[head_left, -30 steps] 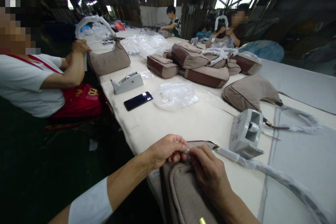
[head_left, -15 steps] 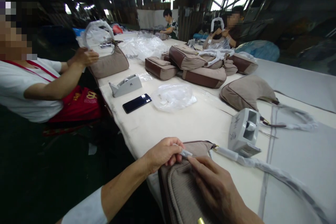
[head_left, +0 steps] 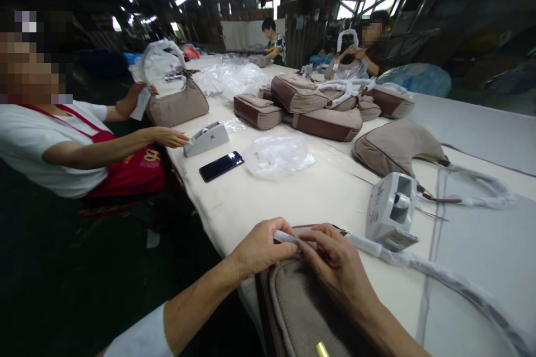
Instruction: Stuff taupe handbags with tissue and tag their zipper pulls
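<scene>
A taupe corduroy handbag (head_left: 305, 301) with brown edging lies at the table's near edge under both hands. My left hand (head_left: 263, 245) pinches a small strip of white wrapping (head_left: 285, 237) above the bag's top edge. My right hand (head_left: 339, 268) closes its fingertips on the right end of the same strip. What lies inside the wrapping is hidden. From the bag's far corner a strap (head_left: 419, 265) wrapped in white film runs off to the right. A gold metal piece (head_left: 321, 349) shows at the bottom of the bag.
A grey tape dispenser (head_left: 391, 209) stands right of the bag. Farther off are a phone (head_left: 221, 166), a clear plastic bag (head_left: 278, 155), a second tape dispenser (head_left: 207, 139) and several stacked handbags (head_left: 326, 122). A co-worker in a red apron (head_left: 125, 167) is at the left.
My right hand has moved up, and its fingers now pinch the white strip beside my left. The co-worker at left has reached one hand to the far tape dispenser.
</scene>
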Available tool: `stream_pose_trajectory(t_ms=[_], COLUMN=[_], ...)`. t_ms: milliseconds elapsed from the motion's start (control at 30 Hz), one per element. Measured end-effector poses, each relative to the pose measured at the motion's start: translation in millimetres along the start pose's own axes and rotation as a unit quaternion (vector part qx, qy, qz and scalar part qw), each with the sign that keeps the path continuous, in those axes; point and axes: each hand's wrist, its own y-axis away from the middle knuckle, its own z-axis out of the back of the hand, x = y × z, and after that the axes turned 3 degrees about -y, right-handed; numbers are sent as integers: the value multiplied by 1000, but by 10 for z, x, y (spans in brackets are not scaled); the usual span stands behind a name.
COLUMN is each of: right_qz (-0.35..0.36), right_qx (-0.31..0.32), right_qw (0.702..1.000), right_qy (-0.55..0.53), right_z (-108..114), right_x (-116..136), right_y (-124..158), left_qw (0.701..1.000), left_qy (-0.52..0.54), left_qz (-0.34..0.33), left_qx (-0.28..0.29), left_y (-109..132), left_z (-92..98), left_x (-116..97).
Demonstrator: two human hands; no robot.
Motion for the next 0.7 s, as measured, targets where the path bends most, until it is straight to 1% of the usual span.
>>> stream_pose_trajectory(t_ms=[67,167,267,367,433,533,633,700], right_qz=[-32,-121,-216,-263,-277,-291,-329,-359], right_qx=[25,84,153,186,194,180,172,182], right_qw=[999,987,953,927,918,907,881,859], right_qy=[-16,-64,-149,-193,-208,-245,-293,-317], right_z=[29,102,174,210,210,184,152,135], right_x=[8,9,-12,-42,-56,-63,-74,-95], right_y=[-84,-204,-298,-353,-370,-374,-382,-401], left_qw=[1000,999,998,997,998,999,997,994], left_qy=[-4,-13,-18,-10,0,-3,-33,-58], left_qz=[-8,-33,-65,-76,-62,-47,-74,-89], left_qx=[-10,-11,-5,-10,-11,0,9,7], left_y=[-4,-10,-15,-27,-38,-51,-56,-53], left_z=[-20,-32,-28,-30,-36,-37,-22,-5], left_x=[22,45,49,47,49,71,111,132])
